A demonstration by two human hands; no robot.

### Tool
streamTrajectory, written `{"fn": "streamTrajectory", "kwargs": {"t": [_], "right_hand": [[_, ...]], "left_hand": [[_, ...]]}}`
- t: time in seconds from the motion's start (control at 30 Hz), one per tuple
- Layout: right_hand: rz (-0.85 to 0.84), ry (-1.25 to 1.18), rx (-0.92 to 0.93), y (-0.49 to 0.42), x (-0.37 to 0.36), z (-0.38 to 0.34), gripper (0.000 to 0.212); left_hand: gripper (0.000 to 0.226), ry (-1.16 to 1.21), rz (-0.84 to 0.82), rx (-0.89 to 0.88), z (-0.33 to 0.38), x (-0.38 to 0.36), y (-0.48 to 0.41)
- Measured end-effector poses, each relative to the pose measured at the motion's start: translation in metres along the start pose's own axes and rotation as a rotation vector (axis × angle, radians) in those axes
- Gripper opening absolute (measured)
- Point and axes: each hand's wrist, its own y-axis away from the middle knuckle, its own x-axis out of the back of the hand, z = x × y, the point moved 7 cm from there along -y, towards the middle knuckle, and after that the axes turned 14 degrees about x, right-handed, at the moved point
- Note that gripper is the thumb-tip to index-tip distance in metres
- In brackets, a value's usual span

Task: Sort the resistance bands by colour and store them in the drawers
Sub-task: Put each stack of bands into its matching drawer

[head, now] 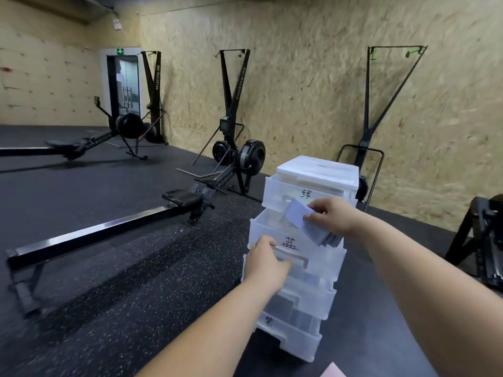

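Right of centre, the right hand (pixel 329 216) pinches a stack of pale blue bands (pixel 300 221), slanting down-right, just above the open drawer (pixel 318 258) whose handle the left hand (pixel 265 261) grips.

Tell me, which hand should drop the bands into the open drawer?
The right hand. It holds the pale blue bands just above the open drawer, the one marked 蓝. The left hand is busy: its fingers grip that drawer's front edge.
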Motion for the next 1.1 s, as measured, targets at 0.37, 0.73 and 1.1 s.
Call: {"fn": "streamTrajectory", "kwargs": {"t": [0.37, 0.73, 1.1], "right_hand": [[-0.18, 0.223, 0.068, -0.041, -0.01, 0.042, 0.02], [-0.54, 0.461, -0.081, -0.053, -0.075, 0.08, 0.025], [-0.22, 0.395, -0.025, -0.034, -0.023, 0.056, 0.036]], "left_hand": [[0.064, 0.029, 0.127, -0.027, -0.002, -0.027, -0.016], [0.071, 0.042, 0.319, -0.082, -0.005, -0.036, -0.019], [0.078, -0.023, 0.245, -0.076, 0.004, -0.035, -0.034]]}}
